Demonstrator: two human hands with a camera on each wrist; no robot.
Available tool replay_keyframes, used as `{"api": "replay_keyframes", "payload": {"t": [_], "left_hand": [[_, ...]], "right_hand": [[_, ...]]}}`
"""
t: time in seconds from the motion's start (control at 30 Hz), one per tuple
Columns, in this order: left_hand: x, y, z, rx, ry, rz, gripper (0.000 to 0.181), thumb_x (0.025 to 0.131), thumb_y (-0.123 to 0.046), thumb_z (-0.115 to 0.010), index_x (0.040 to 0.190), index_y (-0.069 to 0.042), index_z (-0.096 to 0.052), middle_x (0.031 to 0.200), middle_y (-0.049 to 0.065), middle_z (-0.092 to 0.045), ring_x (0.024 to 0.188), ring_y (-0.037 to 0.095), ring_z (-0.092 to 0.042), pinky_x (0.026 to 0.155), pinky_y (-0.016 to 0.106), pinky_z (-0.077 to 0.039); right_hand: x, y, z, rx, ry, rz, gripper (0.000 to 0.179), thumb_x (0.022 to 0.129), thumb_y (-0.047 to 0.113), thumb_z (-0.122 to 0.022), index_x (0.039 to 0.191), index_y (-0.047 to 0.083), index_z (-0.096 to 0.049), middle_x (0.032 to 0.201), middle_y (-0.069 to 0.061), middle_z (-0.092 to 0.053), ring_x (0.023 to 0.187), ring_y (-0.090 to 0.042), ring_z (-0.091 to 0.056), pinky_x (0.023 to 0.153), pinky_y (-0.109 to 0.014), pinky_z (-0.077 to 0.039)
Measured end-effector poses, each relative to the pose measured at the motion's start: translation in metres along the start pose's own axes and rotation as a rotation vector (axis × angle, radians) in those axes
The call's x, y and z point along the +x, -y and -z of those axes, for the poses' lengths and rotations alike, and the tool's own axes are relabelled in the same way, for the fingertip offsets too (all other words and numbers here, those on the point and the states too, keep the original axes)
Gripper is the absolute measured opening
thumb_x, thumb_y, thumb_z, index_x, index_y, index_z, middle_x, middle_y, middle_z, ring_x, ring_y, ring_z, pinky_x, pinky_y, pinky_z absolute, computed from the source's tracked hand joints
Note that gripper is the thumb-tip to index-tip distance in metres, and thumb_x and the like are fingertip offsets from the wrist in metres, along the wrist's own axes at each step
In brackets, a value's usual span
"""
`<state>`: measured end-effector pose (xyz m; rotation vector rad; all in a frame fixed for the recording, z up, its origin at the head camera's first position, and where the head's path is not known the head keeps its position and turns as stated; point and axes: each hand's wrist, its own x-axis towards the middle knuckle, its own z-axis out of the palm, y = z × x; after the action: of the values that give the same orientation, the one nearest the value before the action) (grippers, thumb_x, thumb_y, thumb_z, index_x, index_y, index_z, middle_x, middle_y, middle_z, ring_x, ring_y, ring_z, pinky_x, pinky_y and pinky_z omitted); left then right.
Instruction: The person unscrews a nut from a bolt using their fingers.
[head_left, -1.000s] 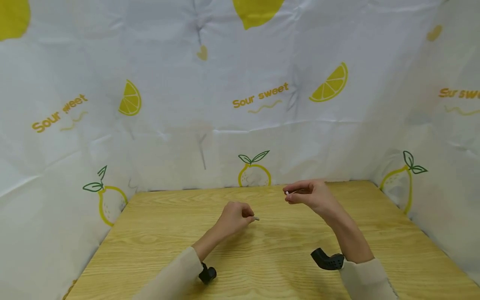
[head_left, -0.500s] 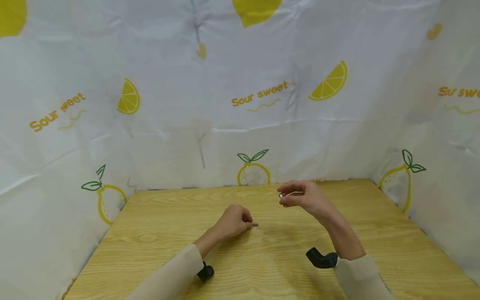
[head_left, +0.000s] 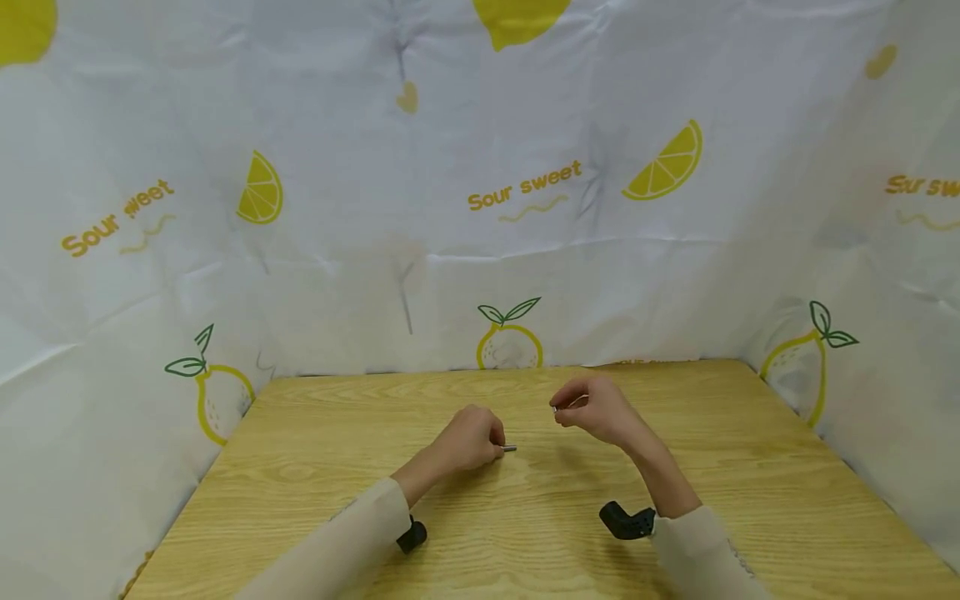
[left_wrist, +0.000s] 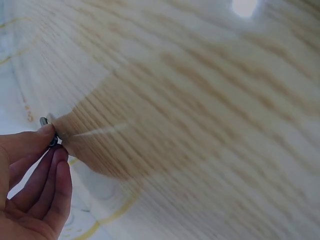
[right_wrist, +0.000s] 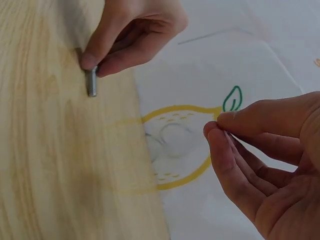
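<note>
My left hand [head_left: 467, 439] pinches a short metal bolt [head_left: 509, 448] between thumb and forefinger, low over the wooden table. Its silvery shaft pokes out past the fingertips, pointing right. In the right wrist view the shaft of this bolt [right_wrist: 92, 84] shows below the left hand [right_wrist: 131, 37]. Higher and to the right, my right hand [head_left: 596, 408] pinches a small nut-like metal piece [head_left: 554, 409] at its fingertips. The right wrist view shows my right hand [right_wrist: 272, 162] with thumb and forefinger together, hiding that piece. A gap separates the hands.
The wooden tabletop [head_left: 360, 408] lies beneath both hands. A white lemon-print cloth [head_left: 337, 208] hangs behind it and along both sides. Black camera mounts sit at the left wrist [head_left: 412, 536] and right wrist [head_left: 627, 522].
My right hand has come left and lower, nearer to the left hand, with the small metal piece still in its fingertips. My left hand has shifted only slightly, its bolt a little lower.
</note>
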<state>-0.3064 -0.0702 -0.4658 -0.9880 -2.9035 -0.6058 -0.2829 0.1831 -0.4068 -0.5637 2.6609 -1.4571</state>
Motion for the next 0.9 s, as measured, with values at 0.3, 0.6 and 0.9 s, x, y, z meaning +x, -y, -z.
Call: {"api": "replay_keyframes", "payload": {"t": [0.3, 0.6, 0.9], "left_hand": [[0.001, 0.001, 0.002, 0.01, 0.006, 0.002, 0.004, 0.088, -0.013, -0.081, 0.084, -0.014, -0.082, 0.081, -0.004, -0.077, 0.067, 0.004, -0.064, 0.063, 0.017, -0.052], [-0.001, 0.002, 0.0, 0.021, 0.028, -0.009, 0.004, 0.087, -0.012, -0.081, 0.09, -0.011, -0.083, 0.082, -0.003, -0.077, 0.07, 0.003, -0.064, 0.063, 0.015, -0.052], [0.0, 0.005, 0.003, 0.052, 0.03, -0.039, 0.004, 0.089, -0.015, -0.08, 0.09, -0.012, -0.083, 0.081, -0.005, -0.077, 0.068, 0.0, -0.063, 0.061, 0.014, -0.051]], "right_hand": [[0.007, -0.018, -0.031, -0.262, 0.043, 0.002, 0.008, 0.088, -0.001, -0.074, 0.095, -0.002, -0.078, 0.086, -0.006, -0.074, 0.075, -0.014, -0.066, 0.066, -0.031, -0.057], [0.006, -0.028, -0.049, -0.307, 0.044, -0.047, 0.007, 0.081, -0.004, -0.076, 0.085, 0.001, -0.078, 0.078, -0.005, -0.073, 0.07, -0.013, -0.061, 0.063, -0.03, -0.053], [0.009, -0.027, -0.054, -0.319, 0.005, -0.079, 0.006, 0.082, -0.002, -0.08, 0.085, 0.003, -0.08, 0.08, -0.004, -0.075, 0.073, -0.014, -0.065, 0.064, -0.032, -0.056]]}}
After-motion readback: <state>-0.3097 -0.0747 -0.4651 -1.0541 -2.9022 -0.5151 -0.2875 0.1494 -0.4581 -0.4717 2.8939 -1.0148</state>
